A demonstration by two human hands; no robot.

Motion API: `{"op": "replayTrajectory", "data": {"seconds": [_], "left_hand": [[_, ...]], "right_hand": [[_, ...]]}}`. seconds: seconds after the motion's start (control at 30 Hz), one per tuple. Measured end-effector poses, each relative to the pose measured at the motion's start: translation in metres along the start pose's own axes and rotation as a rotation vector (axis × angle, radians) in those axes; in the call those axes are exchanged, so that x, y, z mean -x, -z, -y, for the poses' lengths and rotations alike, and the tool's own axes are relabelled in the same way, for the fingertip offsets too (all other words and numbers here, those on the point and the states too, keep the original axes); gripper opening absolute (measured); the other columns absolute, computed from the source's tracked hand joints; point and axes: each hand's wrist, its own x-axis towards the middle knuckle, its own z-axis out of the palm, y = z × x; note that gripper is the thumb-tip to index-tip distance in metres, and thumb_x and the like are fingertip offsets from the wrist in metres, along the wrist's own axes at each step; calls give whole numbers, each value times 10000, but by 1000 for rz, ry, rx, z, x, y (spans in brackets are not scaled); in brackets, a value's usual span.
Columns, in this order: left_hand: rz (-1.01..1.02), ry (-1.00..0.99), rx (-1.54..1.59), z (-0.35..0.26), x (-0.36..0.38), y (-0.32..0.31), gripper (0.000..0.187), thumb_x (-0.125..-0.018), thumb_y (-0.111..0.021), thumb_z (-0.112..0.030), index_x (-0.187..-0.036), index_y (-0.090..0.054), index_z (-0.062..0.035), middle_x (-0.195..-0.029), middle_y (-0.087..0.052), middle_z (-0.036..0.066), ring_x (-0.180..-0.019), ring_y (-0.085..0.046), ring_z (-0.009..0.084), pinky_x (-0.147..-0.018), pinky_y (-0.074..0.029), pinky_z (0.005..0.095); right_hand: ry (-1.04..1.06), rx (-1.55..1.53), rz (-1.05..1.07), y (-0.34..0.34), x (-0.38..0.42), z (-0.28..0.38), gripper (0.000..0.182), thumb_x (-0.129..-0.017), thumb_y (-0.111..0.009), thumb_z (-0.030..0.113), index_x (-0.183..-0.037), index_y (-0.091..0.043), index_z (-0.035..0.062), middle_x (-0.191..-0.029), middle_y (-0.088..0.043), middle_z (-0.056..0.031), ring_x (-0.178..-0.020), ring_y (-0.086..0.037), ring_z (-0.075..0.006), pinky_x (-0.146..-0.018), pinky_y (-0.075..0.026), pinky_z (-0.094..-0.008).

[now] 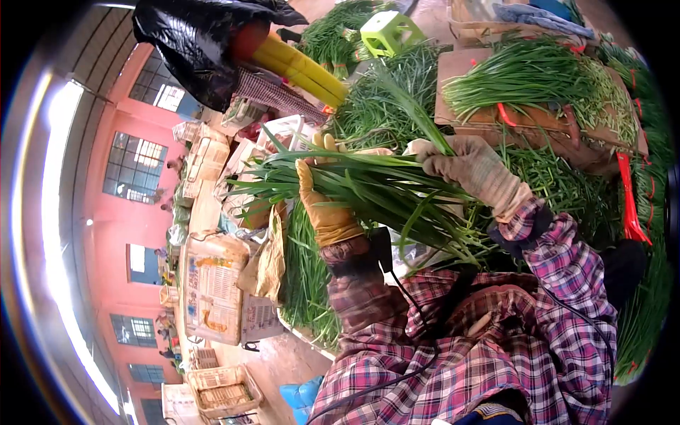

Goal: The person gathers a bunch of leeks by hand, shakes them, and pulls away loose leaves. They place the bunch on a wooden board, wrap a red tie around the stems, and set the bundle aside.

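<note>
A bunch of long green chives (368, 185) lies across both my gloved hands. My left hand (322, 205), in a yellow-tan glove, grips the bunch from below near its middle. My right hand (474, 168), in a grey-tan glove, is closed around the stalk end of the same bunch. One stalk (414, 106) sticks up from my right fist. My sleeves are plaid.
Heaps of chives (368, 99) cover the ground ahead. A cardboard box (538, 117) bears another chive pile. A green plastic stool (388, 32), a black bag (198, 42) over yellow boots, printed cartons (212, 283) and baskets (223, 389) stand around. Red straps (629, 198) lie right.
</note>
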Motion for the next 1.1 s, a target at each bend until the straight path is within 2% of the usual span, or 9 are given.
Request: {"op": "replayTrajectory", "data": {"seconds": [0.1,0.33,0.47,0.53,0.63,0.67,0.8,0.87,1.1], "left_hand": [[-101,127,78,-4,9,-8,280,-857,-593,-354,-967,-550,-100,-879,-599,15,-788,-539,164,-755,-469,343],[-48,64,-98,-16,12,12,269,-882,-539,-371,-798,-571,-117,-857,-594,65,-848,-566,202,-795,-483,378],[-204,86,-124,-31,-6,67,213,-833,-616,-288,-837,-583,-78,-871,-616,66,-822,-577,167,-773,-493,327],[-233,37,-76,-24,-4,76,191,-808,-624,-257,-853,-583,-77,-848,-609,49,-809,-574,157,-767,-486,301],[-226,194,361,-31,-4,91,243,-815,-602,-270,-928,-556,-59,-851,-578,30,-815,-559,151,-781,-474,304],[-228,196,358,-34,-1,98,243,-815,-602,-270,-928,-556,-59,-851,-578,30,-815,-559,151,-781,-474,304],[-187,189,-135,-39,1,122,331,-830,-575,-354,-986,-575,-63,-942,-588,62,-888,-553,190,-847,-450,347],[-293,157,-108,-35,7,123,359,-831,-562,-374,-1004,-586,-60,-1010,-594,91,-914,-559,223,-851,-459,374],[-413,93,-302,-42,41,146,360,-837,-595,-335,-1022,-601,-27,-1065,-608,110,-946,-580,227,-866,-479,390]], "right_hand": [[-39,165,33,5,-1,-6,184,-810,-640,108,-961,-633,3,-811,-620,13,-724,-549,-53,-647,-435,-171],[212,476,-327,45,37,1,165,-876,-560,172,-947,-656,58,-704,-610,3,-562,-516,-40,-493,-404,-174],[-496,698,-433,122,95,-35,241,-864,-569,245,-963,-614,30,-752,-622,-53,-667,-577,-136,-583,-471,-289],[-685,1600,-258,181,114,-91,289,-828,-608,264,-1022,-608,49,-840,-642,-120,-776,-620,-264,-675,-494,-384],[-1191,1512,-143,170,117,-62,553,-741,-688,336,-1200,-517,81,-1165,-562,-151,-1086,-532,-314,-893,-442,-410],[-929,1649,-177,152,121,-61,646,-735,-675,387,-1266,-442,103,-1224,-515,-143,-1117,-508,-311,-925,-425,-409],[-259,1072,-371,117,85,-87,425,-733,-656,316,-1061,-573,59,-912,-620,-98,-834,-609,-238,-720,-482,-346],[-543,447,-300,77,56,-74,288,-762,-686,229,-953,-573,44,-716,-577,11,-583,-546,-80,-500,-446,-232],[-285,-254,-269,61,39,-75,157,-844,-606,176,-933,-578,49,-723,-574,-2,-583,-534,-73,-460,-401,-170]]}}
